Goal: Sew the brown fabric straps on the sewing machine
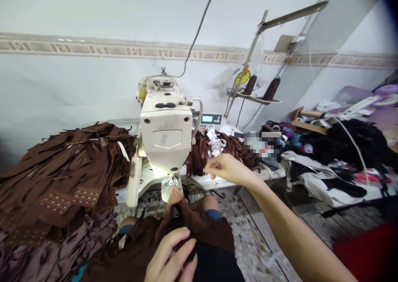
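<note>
My left hand (171,255) is low in the middle of the view, gripping a gathered length of dark brown fabric (192,228) on my lap. The fabric rises towards the presser foot (170,186) of a cream industrial sewing machine (164,124), close to it. My right hand (224,168) is stretched out beside the machine, fingers bunched, next to a heap of brown strips (199,155) and white tape (214,143). Anything small between those fingers is hidden.
A large stack of brown studded garments (62,166) lies left of the machine. Two dark thread cones (271,89) stand on a stand behind it. Mixed clothing (342,149) is heaped at the right, with red cloth (367,253) lower down. Scraps litter the floor (248,240).
</note>
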Demonstrator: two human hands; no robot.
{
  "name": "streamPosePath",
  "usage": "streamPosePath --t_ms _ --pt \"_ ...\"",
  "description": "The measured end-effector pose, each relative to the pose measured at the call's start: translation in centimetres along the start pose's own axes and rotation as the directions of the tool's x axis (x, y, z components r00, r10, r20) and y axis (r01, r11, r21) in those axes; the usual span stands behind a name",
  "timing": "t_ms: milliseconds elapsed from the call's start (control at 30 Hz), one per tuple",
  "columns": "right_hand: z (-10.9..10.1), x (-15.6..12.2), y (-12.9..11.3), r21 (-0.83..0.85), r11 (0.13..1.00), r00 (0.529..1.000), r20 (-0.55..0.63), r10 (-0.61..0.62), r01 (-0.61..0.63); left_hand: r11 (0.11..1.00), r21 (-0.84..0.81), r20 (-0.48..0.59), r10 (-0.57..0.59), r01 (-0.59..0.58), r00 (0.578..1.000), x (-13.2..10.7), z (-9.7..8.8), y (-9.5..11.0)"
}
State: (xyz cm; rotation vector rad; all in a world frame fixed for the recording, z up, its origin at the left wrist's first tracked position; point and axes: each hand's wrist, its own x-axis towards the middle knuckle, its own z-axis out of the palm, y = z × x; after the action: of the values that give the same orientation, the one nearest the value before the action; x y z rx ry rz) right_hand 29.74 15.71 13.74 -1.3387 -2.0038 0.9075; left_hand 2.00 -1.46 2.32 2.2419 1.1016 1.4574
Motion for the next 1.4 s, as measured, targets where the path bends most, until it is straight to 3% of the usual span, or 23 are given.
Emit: streamPosePath --t_ms 67,167,267,333,367,400,467,600,667,733,833,933,1000,1167,1267,1400 --pt "0.9 -3.0 -1.6 -0.100 0.992 0.976 0.211 -0.056 0.079 0.987 -0.135 0.136 -0.074 0.093 0.988 0.5 1.1 1.1" --pt "3.2 -6.1 -3.6 -0.130 0.966 0.855 0.501 -0.131 0.224 0.878 -0.360 0.324 -0.201 0.317 0.924 0.4 3.4 2.2" --pt "4.6 -7.2 -4.0 -0.097 0.950 0.746 0.644 -0.167 0.296 0.579 -0.505 0.513 -0.396 0.640 0.762 -0.2 5.3 2.5" --pt "4.5 -6.9 -3.2 -0.055 0.958 0.732 0.657 -0.179 0.283 0.409 -0.488 0.595 -0.490 0.771 0.637 -0.7 5.5 2.4" --pt "4.1 -6.5 -2.6 -0.022 0.966 0.733 0.655 -0.181 0.258 0.390 -0.462 0.602 -0.521 0.796 0.605 -0.8 5.3 2.2" --pt "3.6 -6.1 -2.0 0.017 0.975 0.737 0.651 -0.179 0.221 0.423 -0.430 0.585 -0.542 0.797 0.603 -1.0 4.8 2.1" --pt "2.5 -5.0 -0.6 0.103 0.986 0.762 0.626 -0.165 0.129 0.577 -0.355 0.506 -0.543 0.736 0.670 -1.3 3.6 1.8" --pt "1.8 -3.8 0.7 0.275 0.955 0.881 0.472 -0.036 -0.108 0.824 -0.220 0.363 -0.427 0.522 0.828 -1.9 1.4 1.5" --pt "2.5 -3.7 0.5 0.353 0.918 0.912 0.410 0.023 -0.182 0.907 -0.167 0.332 -0.316 0.386 0.889 -1.8 0.7 1.4" --pt "3.5 -4.0 0.0 0.392 0.903 0.934 0.356 0.029 -0.178 0.969 -0.100 0.288 -0.187 0.224 0.939 -1.3 0.0 1.2" --pt "5.1 -4.9 -0.6 0.418 0.890 0.935 0.352 0.028 -0.184 0.995 0.097 0.147 -0.052 0.038 0.988 0.3 -1.2 0.9" --pt "6.9 -5.8 -0.8 0.404 0.882 0.885 0.465 0.031 -0.243 0.925 0.373 0.017 0.066 -0.068 0.998 2.5 -1.9 0.8" --pt "8.3 -6.3 -0.9 0.371 0.897 0.852 0.523 0.012 -0.241 0.846 0.525 0.003 0.106 -0.092 0.994 4.0 -1.6 0.7" --pt "11.7 -7.4 -1.0 0.381 0.898 0.797 0.601 -0.062 -0.218 0.727 0.685 -0.018 0.090 -0.053 0.996 6.0 0.6 0.0" --pt "12.3 -8.0 -1.5 0.406 0.885 0.821 0.568 -0.048 -0.229 0.732 0.678 -0.050 0.137 -0.067 0.989 6.0 1.1 -0.8" --pt "11.0 -7.6 -2.8 0.465 0.865 0.911 0.412 -0.024 -0.187 0.781 0.609 -0.056 0.211 -0.134 0.976 5.7 0.3 -2.1"
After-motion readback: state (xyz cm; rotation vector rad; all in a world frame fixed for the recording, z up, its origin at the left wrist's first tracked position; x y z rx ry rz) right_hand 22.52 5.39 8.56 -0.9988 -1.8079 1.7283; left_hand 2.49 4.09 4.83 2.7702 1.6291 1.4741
